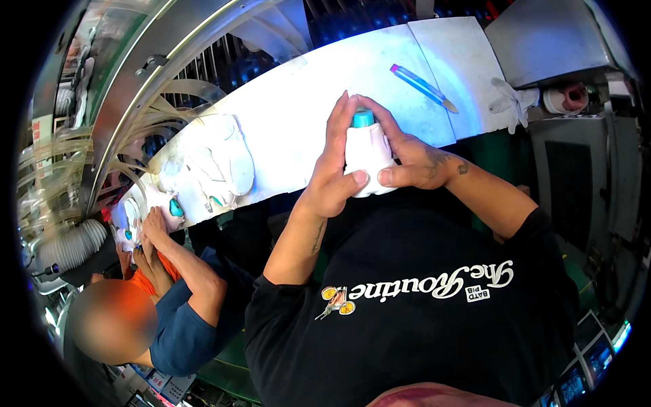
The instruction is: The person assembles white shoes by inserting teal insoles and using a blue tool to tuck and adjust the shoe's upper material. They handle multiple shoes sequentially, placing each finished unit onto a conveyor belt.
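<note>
1. Black shirt fills the foreground, both forearms rising from it.
2. White worktable: finished-looking white pieces piled at its left end, so some work appears done.
3. Left hand and right hand wrap the white piece with a teal cap at the table's near edge, fingers pressed on it.
</note>
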